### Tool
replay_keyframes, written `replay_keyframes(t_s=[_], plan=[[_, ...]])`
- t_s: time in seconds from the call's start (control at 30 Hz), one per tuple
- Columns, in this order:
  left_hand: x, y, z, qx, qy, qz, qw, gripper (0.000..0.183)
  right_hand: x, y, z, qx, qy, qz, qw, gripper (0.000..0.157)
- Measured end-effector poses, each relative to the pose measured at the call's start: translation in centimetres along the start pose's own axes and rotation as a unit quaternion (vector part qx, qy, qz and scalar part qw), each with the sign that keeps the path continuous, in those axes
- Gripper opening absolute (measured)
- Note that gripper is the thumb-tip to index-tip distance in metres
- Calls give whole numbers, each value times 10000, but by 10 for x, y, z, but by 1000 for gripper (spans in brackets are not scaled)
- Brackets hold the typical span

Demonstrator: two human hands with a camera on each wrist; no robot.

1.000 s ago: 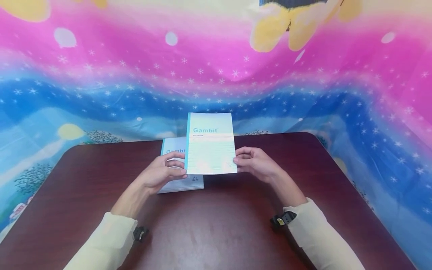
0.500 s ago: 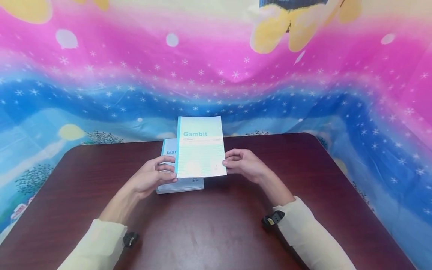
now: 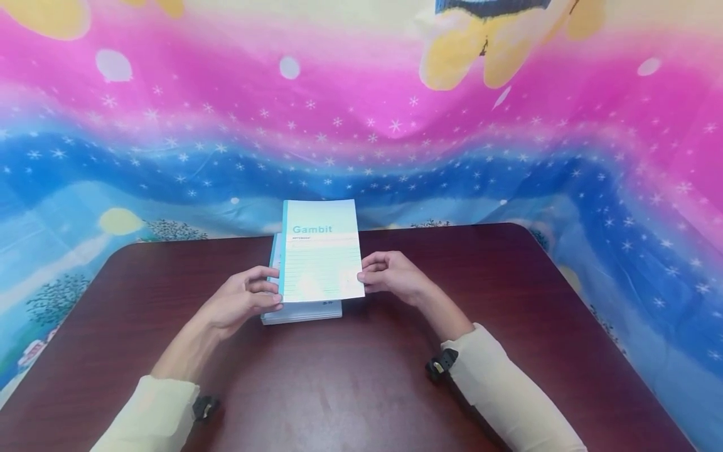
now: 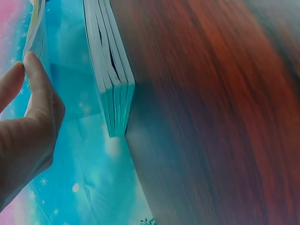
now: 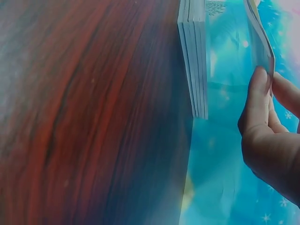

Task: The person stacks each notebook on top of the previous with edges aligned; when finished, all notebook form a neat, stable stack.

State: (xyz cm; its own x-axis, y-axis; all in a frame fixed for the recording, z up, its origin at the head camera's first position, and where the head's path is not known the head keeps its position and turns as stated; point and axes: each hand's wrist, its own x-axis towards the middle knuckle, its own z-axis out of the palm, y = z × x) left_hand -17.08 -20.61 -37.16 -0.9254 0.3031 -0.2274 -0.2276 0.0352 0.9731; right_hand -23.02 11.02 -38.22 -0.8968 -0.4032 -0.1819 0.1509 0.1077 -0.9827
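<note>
A pale notebook (image 3: pixel 321 257) with a teal spine and "Gambit" on its cover is held up above a stack of notebooks (image 3: pixel 302 312). My left hand (image 3: pixel 240 299) pinches its spine side near the lower corner. On the opposite edge, my right hand (image 3: pixel 395 276) grips it between thumb and fingers. The left wrist view shows a gap between the raised notebook and the stack (image 4: pixel 110 70), whose teal spines line up. From the right wrist view, the page edges of the stack (image 5: pixel 193 61) show, and the held notebook (image 5: pixel 260 42) bends slightly.
The stack lies on a dark reddish-brown wooden table (image 3: pixel 327 389), near its far edge. Behind the table hangs a pink and blue cloth (image 3: pixel 361 125) with snowflakes. Black straps with small devices (image 3: pixel 442 364) sit at both wrists.
Both hands have carried the notebook left and slightly down in the head view. It now covers most of the stack, which has stayed in place.
</note>
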Motion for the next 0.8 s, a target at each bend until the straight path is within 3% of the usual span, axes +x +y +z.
replay_keyframes(t_s=[0.5,0.8], plan=[[-5,-9,-16,378,270,18,9989,61,11,0,23,-433,11,196,9989,24],[-6,-18,-22,816,543,-194,9950,59,21,7,35,-565,-171,350,9976,20]])
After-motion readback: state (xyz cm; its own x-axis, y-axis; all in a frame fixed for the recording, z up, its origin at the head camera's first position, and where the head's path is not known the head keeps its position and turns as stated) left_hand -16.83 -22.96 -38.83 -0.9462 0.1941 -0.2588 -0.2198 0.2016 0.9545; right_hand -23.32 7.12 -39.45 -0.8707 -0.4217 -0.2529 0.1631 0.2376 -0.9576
